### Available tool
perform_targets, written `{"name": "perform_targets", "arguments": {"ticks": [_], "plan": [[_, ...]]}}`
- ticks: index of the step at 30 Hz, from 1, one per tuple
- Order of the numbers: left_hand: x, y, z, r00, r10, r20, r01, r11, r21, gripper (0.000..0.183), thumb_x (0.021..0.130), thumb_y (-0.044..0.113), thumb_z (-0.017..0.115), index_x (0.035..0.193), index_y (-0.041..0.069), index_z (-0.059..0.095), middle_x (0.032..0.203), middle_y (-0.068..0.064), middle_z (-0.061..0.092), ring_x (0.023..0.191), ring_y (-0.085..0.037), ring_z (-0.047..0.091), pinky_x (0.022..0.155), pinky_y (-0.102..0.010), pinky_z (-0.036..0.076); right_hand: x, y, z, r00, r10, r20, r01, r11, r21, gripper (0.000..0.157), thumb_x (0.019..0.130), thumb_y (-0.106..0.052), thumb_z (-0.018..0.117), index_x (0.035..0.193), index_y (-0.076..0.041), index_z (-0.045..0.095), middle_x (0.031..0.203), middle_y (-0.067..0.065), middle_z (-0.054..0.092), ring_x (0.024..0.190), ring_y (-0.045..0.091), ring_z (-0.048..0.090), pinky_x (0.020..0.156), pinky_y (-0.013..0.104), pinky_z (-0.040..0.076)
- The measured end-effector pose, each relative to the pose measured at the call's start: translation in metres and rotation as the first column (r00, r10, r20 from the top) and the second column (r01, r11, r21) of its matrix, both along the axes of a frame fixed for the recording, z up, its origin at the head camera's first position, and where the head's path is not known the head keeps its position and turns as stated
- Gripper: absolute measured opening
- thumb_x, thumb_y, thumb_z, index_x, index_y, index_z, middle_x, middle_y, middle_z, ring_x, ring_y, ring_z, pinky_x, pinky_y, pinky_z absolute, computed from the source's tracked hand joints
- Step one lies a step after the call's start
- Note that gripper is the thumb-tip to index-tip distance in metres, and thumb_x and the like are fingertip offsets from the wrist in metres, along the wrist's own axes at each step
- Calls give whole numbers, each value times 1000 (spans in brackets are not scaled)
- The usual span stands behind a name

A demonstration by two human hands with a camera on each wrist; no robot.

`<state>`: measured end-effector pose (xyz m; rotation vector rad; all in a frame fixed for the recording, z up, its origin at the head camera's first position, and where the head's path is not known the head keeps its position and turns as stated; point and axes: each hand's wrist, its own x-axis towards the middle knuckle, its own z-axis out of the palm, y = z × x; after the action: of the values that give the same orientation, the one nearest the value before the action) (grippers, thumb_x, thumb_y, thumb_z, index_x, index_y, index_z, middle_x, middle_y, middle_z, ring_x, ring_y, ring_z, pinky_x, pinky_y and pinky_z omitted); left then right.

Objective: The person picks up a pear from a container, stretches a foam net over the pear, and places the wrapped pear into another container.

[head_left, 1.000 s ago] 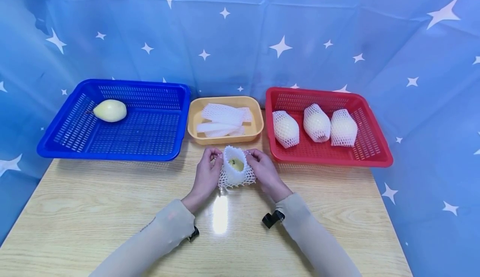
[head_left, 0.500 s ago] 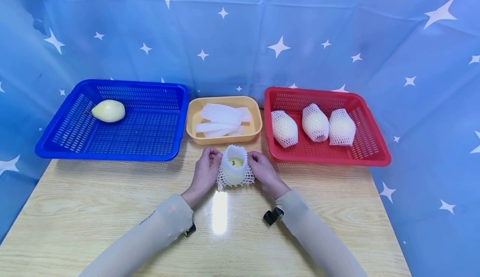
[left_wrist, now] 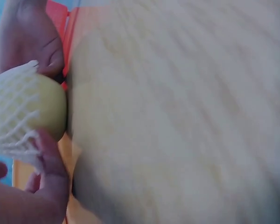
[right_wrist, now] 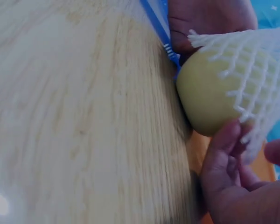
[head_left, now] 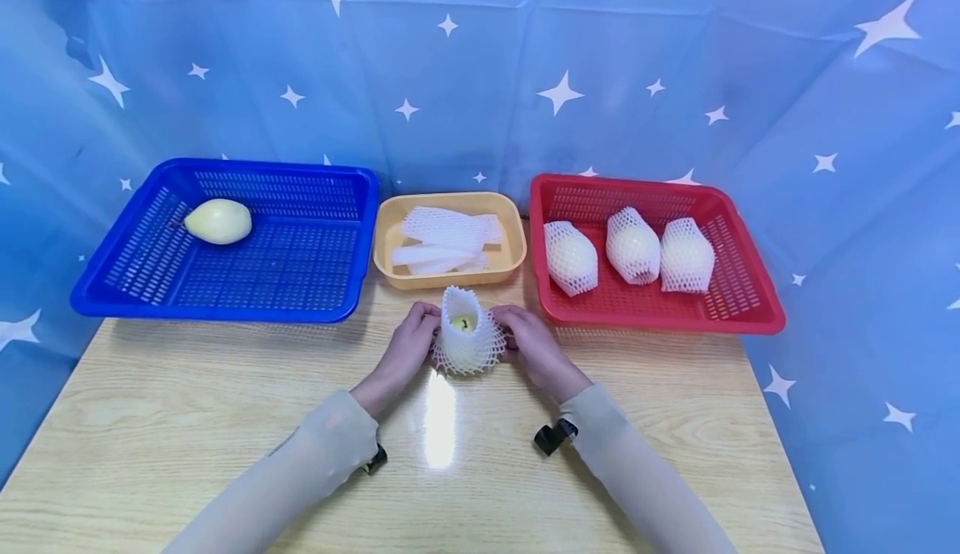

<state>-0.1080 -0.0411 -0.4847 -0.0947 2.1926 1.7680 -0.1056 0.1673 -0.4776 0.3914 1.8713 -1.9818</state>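
A pale yellow pear (right_wrist: 200, 93) stands upright on the table between both hands, its stem visible through the top opening of a white foam net sleeve (head_left: 467, 352). The sleeve surrounds the pear and flares out at its lower edge, leaving the pear's bottom bare in both wrist views. On the left side, my left hand (head_left: 405, 344) pinches the sleeve's lower edge between thumb and fingers. Opposite it, my right hand (head_left: 538, 352) pinches the edge too, its thumb (right_wrist: 224, 140) close against the pear.
A blue basket (head_left: 225, 314) at back left holds one bare pear (head_left: 219, 222). Flat foam sleeves (head_left: 448, 233) lie in a tan tray (head_left: 450, 281) at the middle. In the red basket (head_left: 675, 319) at back right are three sleeved pears (head_left: 633, 247). A starry blue cloth (head_left: 480, 54) hangs behind.
Both hands have slid slightly lower along the sleeve's sides. Its lower edge now spreads rounder around the pear, and the top opening looks narrower.
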Motion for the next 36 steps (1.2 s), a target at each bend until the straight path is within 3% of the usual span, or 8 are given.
{"name": "perform_targets", "arguments": {"ticks": [4, 10, 15, 19, 25, 30, 36], "plan": [[2, -5, 2, 996, -46, 79, 36, 992, 125, 39, 98, 14, 50, 134, -1, 51, 118, -17, 62, 91, -20, 60, 72, -30, 55, 4, 7, 4, 999, 37, -36, -38, 999, -19, 46, 102, -11, 51, 147, -4, 51, 127, 10, 61, 93, 15, 62, 76, 27, 53], [4, -12, 1, 996, -67, 65, 57, 987, 152, 53, 91, -4, 57, 143, -1, 46, 119, -17, 58, 89, -18, 62, 77, -31, 57, 8, 16, 5, 985, 113, -127, -105, 992, 70, 55, 99, -4, 60, 152, -14, 48, 122, 14, 60, 104, 19, 59, 85, 31, 52], [4, -14, 2, 996, -84, 1, 83, 994, 70, 62, 88, -7, 61, 148, 4, 45, 116, -14, 56, 89, -19, 62, 78, -30, 55, 10, 18, 4, 975, 150, -164, -121, 977, 175, 56, 98, -2, 63, 151, -16, 51, 119, 15, 59, 105, 21, 57, 84, 31, 53], [5, -15, 3, 994, -100, -39, 98, 994, -43, 65, 87, -6, 63, 149, 4, 47, 115, -14, 58, 88, -20, 62, 75, -28, 52, 10, 19, 5, 965, 183, -187, -133, 959, 251, 54, 97, -2, 63, 149, -10, 52, 119, 17, 59, 101, 20, 58, 79, 29, 52], [4, -15, 3, 985, -140, -101, 120, 977, -177, 66, 82, -4, 64, 146, 1, 49, 113, -13, 58, 88, -21, 59, 78, -31, 50, 10, 19, 2, 947, 233, -223, -153, 933, 326, 49, 96, 1, 61, 145, -7, 56, 117, 18, 62, 98, 22, 59, 80, 34, 53], [2, -14, 3, 980, -165, -114, 133, 961, -243, 65, 82, -4, 64, 145, 2, 50, 114, -13, 57, 91, -21, 59, 83, -35, 51, 9, 19, 1, 914, 302, -270, -182, 902, 392, 45, 96, 3, 60, 140, -5, 60, 116, 19, 65, 97, 24, 62, 83, 42, 57], [-1, -12, 6, 975, -183, -129, 137, 944, -300, 59, 86, -3, 68, 143, 2, 52, 113, -13, 57, 90, -21, 62, 84, -39, 54, 7, 17, 5, 893, 358, -273, -197, 856, 478, 39, 97, 1, 60, 135, -6, 64, 112, 16, 67, 92, 22, 62, 75, 32, 55]]}}
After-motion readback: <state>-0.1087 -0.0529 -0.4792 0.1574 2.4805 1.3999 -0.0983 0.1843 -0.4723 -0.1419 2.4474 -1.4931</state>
